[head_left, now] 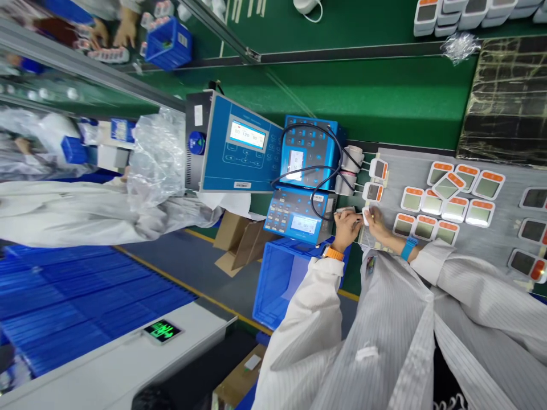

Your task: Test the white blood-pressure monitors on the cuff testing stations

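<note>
My left hand (347,228), with an orange watch on its wrist, has its fingers closed in front of the blue instruments. They are at a thin white lead or plug, too small to make out. My right hand (378,226), with a blue wristband, pinches a small white device (366,216) edge-on, mostly hidden by the fingers. Just beyond are two white LCD devices with orange buttons, an upper one (378,168) and a lower one (373,192). Thin leads join them to white cylindrical connectors (345,183) on the instruments.
Several more LCD devices (455,209) lie on the grey mat (395,171) to the right. A large blue tester (239,142) and two smaller blue instruments (302,216) stand left, with black cables looping over them. Below is a blue crate (267,285). A person's white sleeve (85,213) shows at left.
</note>
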Action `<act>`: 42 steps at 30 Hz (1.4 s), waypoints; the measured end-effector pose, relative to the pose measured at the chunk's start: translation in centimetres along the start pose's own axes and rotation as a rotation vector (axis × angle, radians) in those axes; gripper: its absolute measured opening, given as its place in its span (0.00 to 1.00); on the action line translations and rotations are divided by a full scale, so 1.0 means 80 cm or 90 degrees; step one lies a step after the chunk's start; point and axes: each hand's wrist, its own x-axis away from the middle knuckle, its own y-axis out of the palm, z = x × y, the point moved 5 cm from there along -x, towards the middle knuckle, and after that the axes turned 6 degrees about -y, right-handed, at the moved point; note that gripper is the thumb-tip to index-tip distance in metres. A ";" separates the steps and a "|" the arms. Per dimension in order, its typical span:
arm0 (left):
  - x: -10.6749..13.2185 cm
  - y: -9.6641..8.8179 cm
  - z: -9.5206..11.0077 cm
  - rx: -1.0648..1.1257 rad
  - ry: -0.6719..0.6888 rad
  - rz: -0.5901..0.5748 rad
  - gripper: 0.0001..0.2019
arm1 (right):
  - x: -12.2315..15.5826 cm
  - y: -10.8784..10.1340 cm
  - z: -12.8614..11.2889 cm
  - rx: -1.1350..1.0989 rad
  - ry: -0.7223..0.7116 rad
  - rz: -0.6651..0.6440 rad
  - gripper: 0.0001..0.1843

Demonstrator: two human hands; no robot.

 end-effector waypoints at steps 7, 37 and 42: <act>-0.008 -0.006 0.008 -0.058 -0.001 -0.034 0.34 | 0.028 -0.018 -0.006 0.088 -0.040 -0.053 0.45; -0.060 0.015 0.251 0.033 0.192 0.041 0.17 | 0.223 -0.558 0.032 0.566 -0.057 0.546 0.19; -0.091 0.109 0.399 0.195 0.318 -0.107 0.16 | 0.157 -0.619 0.051 0.741 -0.105 0.240 0.15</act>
